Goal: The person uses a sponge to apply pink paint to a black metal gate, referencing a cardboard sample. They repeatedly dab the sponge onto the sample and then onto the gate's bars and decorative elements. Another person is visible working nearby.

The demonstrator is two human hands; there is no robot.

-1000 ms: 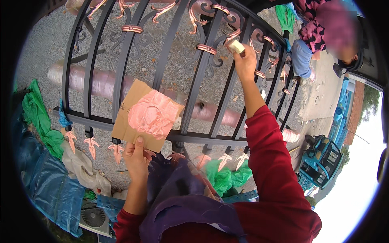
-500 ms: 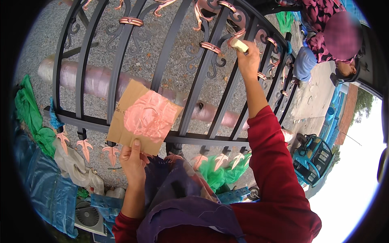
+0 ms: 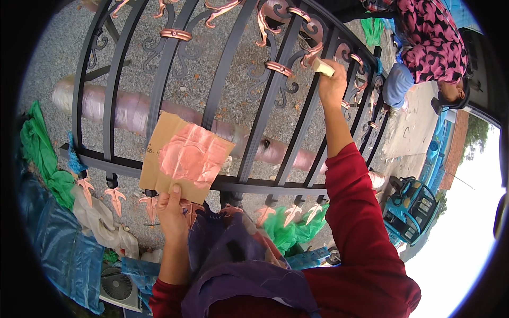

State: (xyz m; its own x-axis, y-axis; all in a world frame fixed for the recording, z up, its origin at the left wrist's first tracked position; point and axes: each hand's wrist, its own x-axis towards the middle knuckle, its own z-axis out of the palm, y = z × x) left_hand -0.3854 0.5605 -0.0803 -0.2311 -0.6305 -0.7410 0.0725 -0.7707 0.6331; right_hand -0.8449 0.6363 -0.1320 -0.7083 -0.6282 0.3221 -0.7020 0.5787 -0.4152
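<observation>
My left hand (image 3: 172, 214) pinches the lower edge of a square of brown cardboard (image 3: 150, 168). Wet-looking copper-pink paint (image 3: 192, 153) covers the middle of that board. At the upper right, my right hand (image 3: 333, 87) grips a pale yellow sponge block (image 3: 323, 67). The sponge is against or just beside a copper-coloured leaf ornament (image 3: 311, 54) on a black metal gate (image 3: 216, 87); I cannot tell whether they touch. Copper collars, such as the collar (image 3: 278, 68) left of the sponge, band the bars. Copper spear tips (image 3: 115, 199) point toward me along the near rail.
Under the gate runs a long plastic-wrapped roll (image 3: 127, 110) over gravel. Green plastic sheets (image 3: 45, 159) and a blue tarp (image 3: 66, 244) lie at left, near a fan unit (image 3: 117, 286). Another person (image 3: 427, 45) is bent at the upper right. A blue vehicle (image 3: 409, 209) stands at right.
My right hand has shifted slightly right and down with the sponge, which is turned differently. The cardboard has moved a little down and left. The other person's head has moved.
</observation>
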